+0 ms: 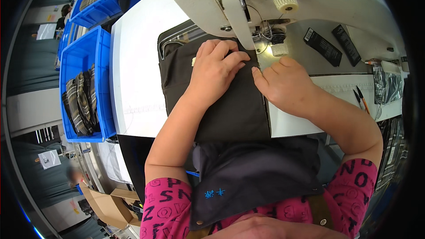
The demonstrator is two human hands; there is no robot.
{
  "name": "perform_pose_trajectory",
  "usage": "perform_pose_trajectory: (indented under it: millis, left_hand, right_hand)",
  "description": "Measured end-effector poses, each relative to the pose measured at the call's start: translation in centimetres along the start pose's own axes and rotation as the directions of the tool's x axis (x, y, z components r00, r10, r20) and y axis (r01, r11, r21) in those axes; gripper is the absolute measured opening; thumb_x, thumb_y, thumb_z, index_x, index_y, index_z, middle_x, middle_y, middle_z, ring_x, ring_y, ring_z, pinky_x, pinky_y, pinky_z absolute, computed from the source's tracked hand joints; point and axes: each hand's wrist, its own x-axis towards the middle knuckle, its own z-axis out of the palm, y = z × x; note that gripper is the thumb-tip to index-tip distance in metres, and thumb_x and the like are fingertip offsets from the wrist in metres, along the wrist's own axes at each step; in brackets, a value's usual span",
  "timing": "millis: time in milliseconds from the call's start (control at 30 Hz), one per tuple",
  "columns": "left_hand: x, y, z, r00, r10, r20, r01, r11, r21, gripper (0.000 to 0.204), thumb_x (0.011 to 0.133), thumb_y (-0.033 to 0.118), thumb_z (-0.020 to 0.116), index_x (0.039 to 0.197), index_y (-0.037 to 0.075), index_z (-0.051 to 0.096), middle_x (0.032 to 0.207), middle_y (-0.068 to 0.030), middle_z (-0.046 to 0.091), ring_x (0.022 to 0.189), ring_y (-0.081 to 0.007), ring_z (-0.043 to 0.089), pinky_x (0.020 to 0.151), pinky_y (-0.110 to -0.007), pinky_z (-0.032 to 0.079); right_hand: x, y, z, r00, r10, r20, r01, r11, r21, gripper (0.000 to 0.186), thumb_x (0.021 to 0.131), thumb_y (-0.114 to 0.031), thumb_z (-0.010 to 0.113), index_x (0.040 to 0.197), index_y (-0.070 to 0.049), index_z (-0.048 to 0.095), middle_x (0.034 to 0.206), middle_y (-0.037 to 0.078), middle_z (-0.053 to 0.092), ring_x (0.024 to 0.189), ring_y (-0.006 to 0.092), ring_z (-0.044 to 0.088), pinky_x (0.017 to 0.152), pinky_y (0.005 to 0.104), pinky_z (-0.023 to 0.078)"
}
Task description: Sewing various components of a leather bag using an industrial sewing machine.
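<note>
A dark brown fabric piece lies over the front edge of the white sewing table. Its far left corner shows a zipper and some plaid cloth. My left hand rests on top of it, fingers bent and pressed together on the cloth near its right edge. My right hand is closed at that same edge, its thumb and forefinger at the cloth and the other fingers curled. Just beyond both hands stands the sewing machine, its lit needle area partly hidden by the machine's head.
Blue bins with plaid cloth stand to the left. Right of the needle lie two black tags. Farther right are pens and a clear plastic packet. A cardboard box is at lower left.
</note>
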Motion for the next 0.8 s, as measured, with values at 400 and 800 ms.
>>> perform_pose_trajectory:
  millis: [400, 800]
  left_hand:
    - [0.2, 0.2, 0.1, 0.996, 0.090, 0.020, -0.090, 0.996, 0.004, 0.020, 0.086, 0.006, 0.076, 0.103, 0.013, 0.068, 0.103, -0.0018, 0.069, 0.097, -0.0274, 0.066, 0.088, -0.040, 0.047]
    - [-0.2, 0.4, -0.1, 0.990, 0.138, 0.019, -0.138, 0.990, -0.027, 0.032, 0.079, 0.007, 0.077, 0.110, 0.013, 0.076, 0.119, 0.0013, 0.069, 0.115, -0.0223, 0.062, 0.095, -0.042, 0.046]
  right_hand:
    - [-0.1, 0.1, -0.3, 0.999, -0.028, 0.045, 0.028, 1.000, 0.004, 0.033, 0.079, -0.009, 0.069, 0.109, 0.000, 0.075, 0.070, 0.001, 0.057, 0.065, 0.0174, 0.057, 0.064, 0.0324, 0.042]
    - [-0.1, -0.5, -0.4, 0.998, 0.004, 0.068, -0.009, 0.997, 0.078, 0.020, 0.082, -0.008, 0.071, 0.100, 0.000, 0.073, 0.067, 0.002, 0.059, 0.063, 0.0191, 0.059, 0.062, 0.0347, 0.043]
